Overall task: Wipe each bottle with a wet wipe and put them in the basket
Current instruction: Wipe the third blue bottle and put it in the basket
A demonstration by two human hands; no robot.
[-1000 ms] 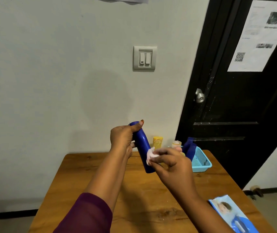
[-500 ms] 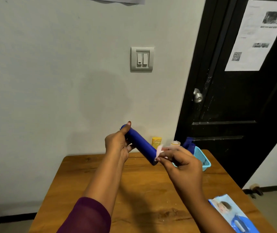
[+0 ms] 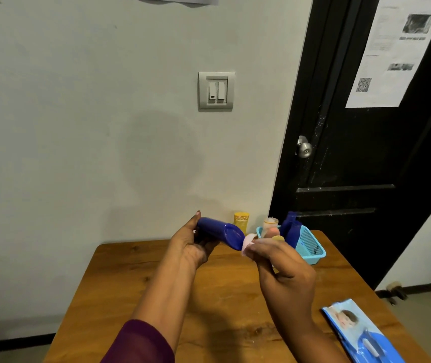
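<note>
The blue bottle [image 3: 219, 231] is held near-horizontal above the desk [image 3: 235, 284], clear of the surface, with its flat base turned toward the camera. The left hand [image 3: 190, 244] is wrapped around the cap end, fingers curled under the body and thumb on top. The right hand [image 3: 282, 265] pinches a folded wet wipe [image 3: 248, 241] between thumb and fingertips and presses it against the base edge. The bottle appears to be rigid, smooth plastic; its fill level cannot be judged, so treat the weight as unknown but manageable in one hand. A wetted surface will likely be slippery: keep the holding grip on the dry cap end and around the full girth, not on the tips of the fingers. The wipe is soft and limp and conforms to the curve. The light blue basket [image 3: 311, 247] stands at the far right of the desk, just behind the right hand, with another blue bottle [image 3: 290, 229] in it; a yellow bottle [image 3: 241, 221] stands beside it, near the wall
</note>
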